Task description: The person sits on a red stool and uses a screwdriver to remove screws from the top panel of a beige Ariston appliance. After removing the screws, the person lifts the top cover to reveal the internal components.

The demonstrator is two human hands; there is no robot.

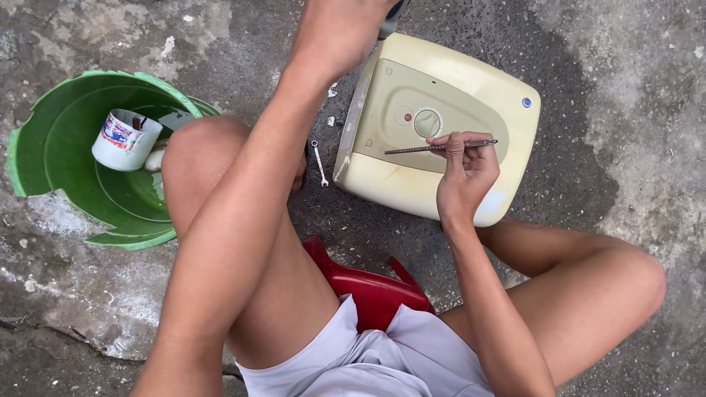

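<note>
A cream-coloured boxy appliance (471, 81) lies on wet concrete in front of me, its recessed panel with a round dial facing up. My right hand (465, 176) rests over its near edge and pinches a thin metal rod (426, 148) that lies level across the panel, pointing left. My left arm stretches forward; my left hand (338, 29) is at the top edge of the view by the appliance's far left corner, its fingers cut off by the frame.
A small spanner (319, 163) lies on the ground left of the appliance. A broken green bucket (51, 147) at left holds a white tin (125, 140). I sit on a red stool (368, 287), knees spread.
</note>
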